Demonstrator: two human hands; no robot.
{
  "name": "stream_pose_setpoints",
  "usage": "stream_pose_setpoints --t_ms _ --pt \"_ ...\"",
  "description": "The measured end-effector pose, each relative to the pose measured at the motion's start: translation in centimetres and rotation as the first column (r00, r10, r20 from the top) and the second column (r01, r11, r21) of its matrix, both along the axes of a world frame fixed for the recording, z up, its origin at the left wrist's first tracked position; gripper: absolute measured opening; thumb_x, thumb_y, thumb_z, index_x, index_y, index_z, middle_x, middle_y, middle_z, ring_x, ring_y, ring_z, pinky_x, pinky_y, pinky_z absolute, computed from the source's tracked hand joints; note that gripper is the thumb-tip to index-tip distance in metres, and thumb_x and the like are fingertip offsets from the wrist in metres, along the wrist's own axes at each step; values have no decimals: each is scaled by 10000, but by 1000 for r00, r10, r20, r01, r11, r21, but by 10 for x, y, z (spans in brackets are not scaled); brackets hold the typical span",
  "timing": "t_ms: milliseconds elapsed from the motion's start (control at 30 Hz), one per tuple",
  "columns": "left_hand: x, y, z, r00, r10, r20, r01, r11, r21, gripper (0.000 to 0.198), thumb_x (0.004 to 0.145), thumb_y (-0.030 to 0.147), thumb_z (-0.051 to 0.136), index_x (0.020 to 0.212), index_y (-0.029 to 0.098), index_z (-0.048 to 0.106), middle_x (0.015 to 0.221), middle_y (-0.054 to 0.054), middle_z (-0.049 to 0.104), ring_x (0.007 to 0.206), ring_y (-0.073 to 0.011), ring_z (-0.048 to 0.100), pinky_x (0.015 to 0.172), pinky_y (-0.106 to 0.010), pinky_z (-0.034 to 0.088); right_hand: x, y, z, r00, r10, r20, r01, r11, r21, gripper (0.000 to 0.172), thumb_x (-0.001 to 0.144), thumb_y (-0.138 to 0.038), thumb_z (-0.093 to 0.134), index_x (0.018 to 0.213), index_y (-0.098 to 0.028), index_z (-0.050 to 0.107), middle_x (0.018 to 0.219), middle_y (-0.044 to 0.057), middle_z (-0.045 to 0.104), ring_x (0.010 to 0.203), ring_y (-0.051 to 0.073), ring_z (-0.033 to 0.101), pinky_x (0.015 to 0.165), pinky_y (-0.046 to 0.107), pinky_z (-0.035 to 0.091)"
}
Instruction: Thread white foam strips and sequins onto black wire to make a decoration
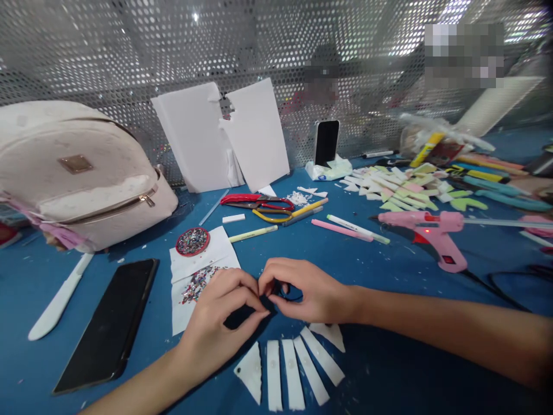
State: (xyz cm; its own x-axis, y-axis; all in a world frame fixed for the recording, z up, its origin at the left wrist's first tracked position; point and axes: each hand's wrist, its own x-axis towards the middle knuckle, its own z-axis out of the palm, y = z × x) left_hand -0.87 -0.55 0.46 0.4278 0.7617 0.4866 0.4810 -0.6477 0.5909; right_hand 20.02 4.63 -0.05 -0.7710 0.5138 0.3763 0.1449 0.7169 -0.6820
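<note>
My left hand (224,305) and my right hand (309,288) meet fingertip to fingertip just above the blue table (142,323). Thumb and fingers are pinched on both; whatever lies between them is hidden or too small to make out. Just below, several white strips (291,369) fan out, with small clear dots on them. A white triangular piece (250,372) with a dark dot lies at their left end, and another jagged white piece (330,333) at their right. Beside my left hand, colourful glitter (199,288) is spread on white paper (179,317), under a red round lid (192,242) full of glitter.
A pink glue gun (444,245) with its cord lies right. Scissors (254,202) and markers (341,229) lie ahead. A black phone (108,323), white knife (60,300) and backpack (90,173) are left. White boards (190,138), a propped phone (327,141) and foam scraps (401,187) stand behind.
</note>
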Motion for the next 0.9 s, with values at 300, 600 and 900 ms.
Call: stream_pose_setpoints --t_ms 300,600,900 --pt "-1 -1 -2 998 25 55 -25 1000 -4 128 831 80 692 774 193 675 871 -16 645 822 -152 614 744 -298 457 1 2 -4 998 43 39 -45 998 36 131 896 -89 569 951 -168 658 971 44 601 863 138 597 754 246 462" --pt "-2 3 0 992 65 108 -58 996 -67 116 823 98 717 769 199 696 865 -15 646 805 -140 621 730 -265 475 1 7 0 992 -32 -119 6 978 -210 34 887 -169 670 871 -151 695 866 27 626 768 115 579 656 220 443" --pt "-2 1 -2 994 50 94 -44 996 -72 106 837 117 704 780 205 689 883 -26 665 831 -165 639 768 -307 481 1 6 5 991 -72 -115 31 946 -322 67 860 -208 709 850 -144 726 836 24 664 717 110 584 649 219 446"
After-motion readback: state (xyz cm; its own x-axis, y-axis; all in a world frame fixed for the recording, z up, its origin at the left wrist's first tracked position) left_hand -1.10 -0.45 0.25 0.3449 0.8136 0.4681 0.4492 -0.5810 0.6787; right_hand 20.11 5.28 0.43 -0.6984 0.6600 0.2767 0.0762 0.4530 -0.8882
